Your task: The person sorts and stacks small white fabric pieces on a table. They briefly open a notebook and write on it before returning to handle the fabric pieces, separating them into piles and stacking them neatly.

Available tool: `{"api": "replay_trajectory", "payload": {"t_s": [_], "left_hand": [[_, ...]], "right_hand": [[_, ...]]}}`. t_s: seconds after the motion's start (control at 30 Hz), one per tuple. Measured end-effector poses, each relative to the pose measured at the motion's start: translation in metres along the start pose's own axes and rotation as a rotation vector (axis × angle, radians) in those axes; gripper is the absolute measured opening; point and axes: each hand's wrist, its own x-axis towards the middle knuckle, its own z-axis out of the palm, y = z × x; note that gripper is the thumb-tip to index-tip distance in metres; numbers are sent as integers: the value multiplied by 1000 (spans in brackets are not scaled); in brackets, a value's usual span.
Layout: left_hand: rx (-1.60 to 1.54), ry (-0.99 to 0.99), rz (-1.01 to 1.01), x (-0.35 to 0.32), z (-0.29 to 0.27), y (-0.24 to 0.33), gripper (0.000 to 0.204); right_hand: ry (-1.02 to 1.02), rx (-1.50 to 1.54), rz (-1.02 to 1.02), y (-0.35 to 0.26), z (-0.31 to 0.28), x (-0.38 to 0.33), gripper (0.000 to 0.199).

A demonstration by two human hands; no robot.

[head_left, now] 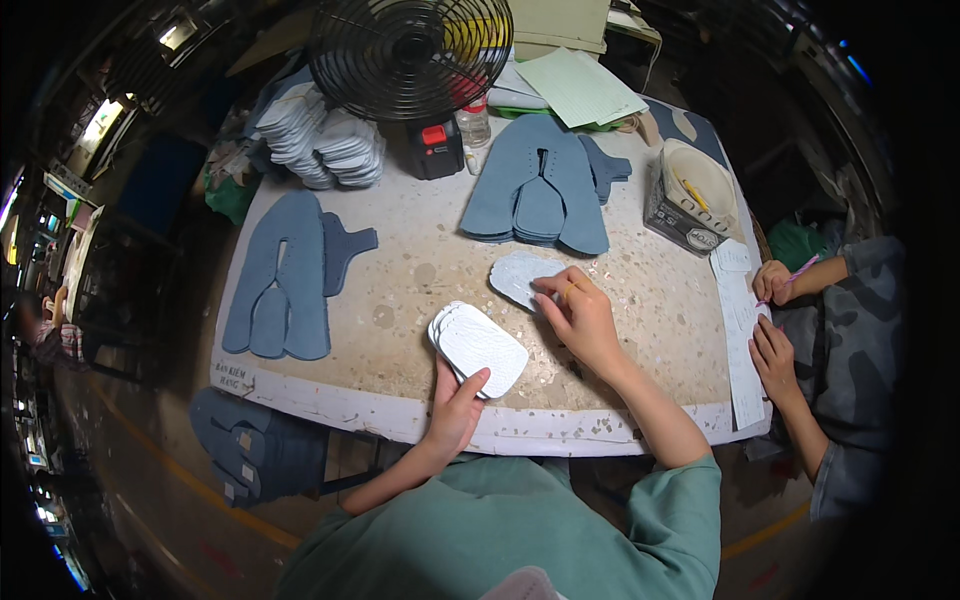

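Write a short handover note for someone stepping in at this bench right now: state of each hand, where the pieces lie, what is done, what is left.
Left hand: grips a small stack of white pieces at the table's near edge.
Right hand: presses a pencil-like tool onto a single white piece lying flat mid-table.
Blue cut pieces piled at the far side, another blue set on the left; more white pieces stacked by the fan.
Done: cannot tell how many are marked.
Left: the held stack, it seems.
A neighbouring person's hands work on paper to the right.
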Motion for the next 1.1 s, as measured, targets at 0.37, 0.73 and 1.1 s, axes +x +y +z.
{"api": "replay_trajectory", "payload": {"t_s": [0.37, 0.73, 1.1], "left_hand": [[-61, 7, -15, -1, 3, 5, 68], [-320, -5, -44, 0, -9, 2, 62], [54, -4, 52, -2, 0, 0, 61]], "right_hand": [[-2, -189, -119, 9, 18, 0, 8], [33, -100, -26, 12, -16, 15, 7], [-457, 434, 195, -14, -36, -2, 21]]}}
